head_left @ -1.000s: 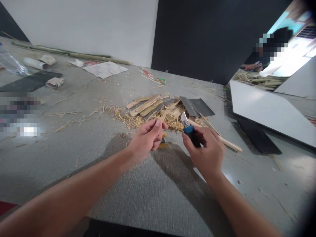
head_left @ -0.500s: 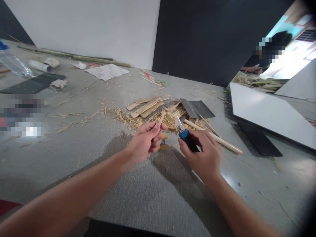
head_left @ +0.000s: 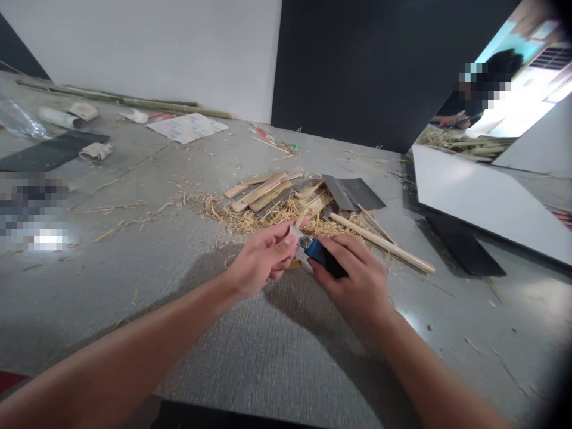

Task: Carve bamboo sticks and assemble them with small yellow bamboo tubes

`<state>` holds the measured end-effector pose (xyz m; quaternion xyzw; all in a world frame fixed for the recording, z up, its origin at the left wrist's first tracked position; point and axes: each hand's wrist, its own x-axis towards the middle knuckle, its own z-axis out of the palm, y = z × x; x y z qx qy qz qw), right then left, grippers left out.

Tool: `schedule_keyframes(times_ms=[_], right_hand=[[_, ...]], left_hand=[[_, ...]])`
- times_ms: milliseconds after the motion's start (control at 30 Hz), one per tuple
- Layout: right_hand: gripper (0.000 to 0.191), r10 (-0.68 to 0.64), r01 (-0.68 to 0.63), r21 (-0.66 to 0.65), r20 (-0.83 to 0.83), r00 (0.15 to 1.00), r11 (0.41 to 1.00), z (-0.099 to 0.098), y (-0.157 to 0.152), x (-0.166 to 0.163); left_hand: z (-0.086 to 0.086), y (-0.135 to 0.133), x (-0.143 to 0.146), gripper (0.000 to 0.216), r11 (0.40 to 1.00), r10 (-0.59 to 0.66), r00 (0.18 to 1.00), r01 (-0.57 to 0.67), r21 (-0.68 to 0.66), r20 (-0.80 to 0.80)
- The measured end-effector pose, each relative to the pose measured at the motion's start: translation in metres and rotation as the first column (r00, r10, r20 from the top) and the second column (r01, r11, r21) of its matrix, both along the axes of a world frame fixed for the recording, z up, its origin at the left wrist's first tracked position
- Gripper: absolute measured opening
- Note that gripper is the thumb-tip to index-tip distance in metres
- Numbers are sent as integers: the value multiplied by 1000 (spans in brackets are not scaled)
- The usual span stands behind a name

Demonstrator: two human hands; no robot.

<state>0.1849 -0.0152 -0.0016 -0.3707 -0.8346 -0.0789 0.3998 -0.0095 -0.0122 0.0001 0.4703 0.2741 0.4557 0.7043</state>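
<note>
My left hand [head_left: 268, 253] is closed on a thin bamboo strip [head_left: 301, 218], whose tip shows beyond the fingers. In my right hand [head_left: 357, 274] is a utility knife [head_left: 322, 255] with a blue and black handle. Its blade lies against the strip, close to my left thumb, and the exact contact is partly hidden. Just past both hands is a heap of curly shavings [head_left: 218, 214] with split bamboo pieces [head_left: 261, 193] on it. A hammer with a pale wooden handle [head_left: 384, 243] lies to the right of the heap.
A bent dark sheet [head_left: 355, 193] sits behind the heap. To the right are a black slab [head_left: 465, 244] and a white panel [head_left: 487, 202]. Bamboo poles [head_left: 134, 101], paper [head_left: 187, 127] and a plastic bottle [head_left: 20, 119] lie at the far left. Another person [head_left: 491, 83] appears at upper right.
My right hand has moved left, bringing the knife blade from apart to the strip at my left thumb. My left hand still grips the strip. The view has shifted slightly.
</note>
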Motion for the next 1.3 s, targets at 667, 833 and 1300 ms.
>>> schedule_keyframes(times_ms=[667,833,1300], right_hand=[[39,-53,44,123,65,997,991,-5,-1,4],[35,-72,67,146,30,997,987,2,-4,2],[43,29,-38,81,109,994,996,-5,0,10]], left_hand=[[0,3,2,22,894,366,834,-191,405,-414],[-2,4,1,29,875,410,807,-217,433,-425],[4,0,1,22,945,247,880,-127,300,-405]])
